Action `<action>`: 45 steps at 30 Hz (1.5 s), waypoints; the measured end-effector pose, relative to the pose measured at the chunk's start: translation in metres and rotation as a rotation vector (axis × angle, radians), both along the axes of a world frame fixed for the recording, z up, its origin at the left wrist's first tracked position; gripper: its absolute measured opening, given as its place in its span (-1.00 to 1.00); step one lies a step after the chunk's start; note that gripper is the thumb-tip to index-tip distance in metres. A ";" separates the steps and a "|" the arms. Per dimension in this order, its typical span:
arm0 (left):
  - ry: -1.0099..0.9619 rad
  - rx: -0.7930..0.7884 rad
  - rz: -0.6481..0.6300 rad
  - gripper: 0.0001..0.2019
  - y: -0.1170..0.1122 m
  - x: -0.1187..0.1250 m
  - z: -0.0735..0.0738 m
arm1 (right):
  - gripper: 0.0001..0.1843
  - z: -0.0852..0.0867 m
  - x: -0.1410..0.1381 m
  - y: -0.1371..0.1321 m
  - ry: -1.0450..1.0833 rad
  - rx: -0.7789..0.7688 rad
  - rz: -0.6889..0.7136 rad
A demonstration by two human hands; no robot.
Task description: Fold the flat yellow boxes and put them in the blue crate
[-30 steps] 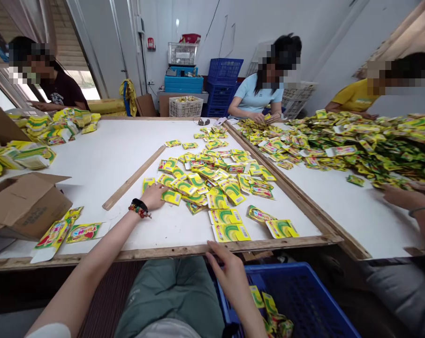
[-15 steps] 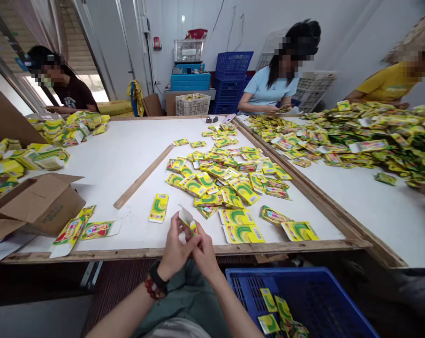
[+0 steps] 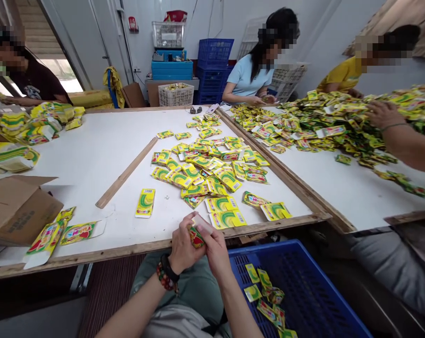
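1. Cardboard box (image 3: 18, 211), flaps open, sits on the bench (image 3: 93, 155) far left of the wooden slat (image 3: 126, 172), by the near edge.
2. Flattened packets (image 3: 80, 232) lie face up between the box and the slat's near end, closer to the bench edge than the slat.
3. The wooden slat lies diagonally on the white top, with its near end to the left.
4. Lone yellow packet (image 3: 145, 203) lies flat just right of the slat's near end, not touching it.
5. The seated person's left hand (image 3: 182, 246) is right of the slat and past the bench's front edge, over the lap. Its fingers are curled around a small packet (image 3: 196, 237), and there is a beaded bracelet on the wrist.
6. The small packet is pinched between both hands and touches both. A white flap sticks up on top and a red-green print shows.
7. Right hand (image 3: 217, 251) presses against the left, clenched on the same small packet from the side away from the slat.
8. Scattered packets (image 3: 205, 164) are spread right of the slat, many of them overlapping.
9. Blue crate (image 3: 304, 291) is on the floor, well right of the slat and below bench level, with a few packets inside.
10. A co-worker's hand (image 3: 383, 114) is far right of the slat, resting on a big heap of packets (image 3: 339, 126). Its grip can't be made out.
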State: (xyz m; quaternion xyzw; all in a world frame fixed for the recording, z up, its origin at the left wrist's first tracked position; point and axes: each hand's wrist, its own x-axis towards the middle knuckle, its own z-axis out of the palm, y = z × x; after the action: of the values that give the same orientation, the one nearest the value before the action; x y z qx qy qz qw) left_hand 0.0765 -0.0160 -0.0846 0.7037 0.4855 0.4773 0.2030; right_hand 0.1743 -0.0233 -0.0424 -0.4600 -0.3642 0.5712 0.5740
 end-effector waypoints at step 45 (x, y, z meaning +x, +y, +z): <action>0.053 -0.288 -0.402 -0.51 0.043 -0.069 0.052 | -0.65 0.011 -0.006 0.026 -0.802 0.432 0.036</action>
State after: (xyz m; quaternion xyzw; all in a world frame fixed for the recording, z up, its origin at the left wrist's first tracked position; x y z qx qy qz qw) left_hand 0.0075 0.0266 -0.0321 0.7623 0.4039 0.3344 0.3795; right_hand 0.1686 0.0027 -0.0314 -0.5083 -0.6764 0.2687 0.4604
